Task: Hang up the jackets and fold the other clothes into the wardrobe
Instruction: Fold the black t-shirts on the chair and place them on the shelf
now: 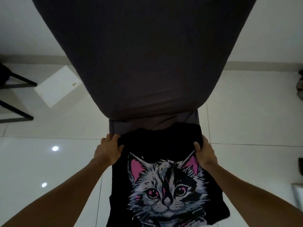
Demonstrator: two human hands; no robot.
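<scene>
Glossy white tiled floor [246, 104] below, both hands, left [109, 149] and right [204, 150], grip a black cat-print T-shirt [164, 177], seemingly mid-fold; no wardrobe in view.

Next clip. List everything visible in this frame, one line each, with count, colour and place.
grey garment: one, dark grey, hanging from the top centre down to the hands
T-shirt: one, black with a grey and pink cat print, lower centre, gripped at both upper corners
floor: white glossy tiles, all around
chair legs: black, left edge
white panel: one, on the floor, upper left
dark items: right edge, too cropped to identify
left hand: one, grips the T-shirt's left corner
right hand: one, grips its right corner
</scene>
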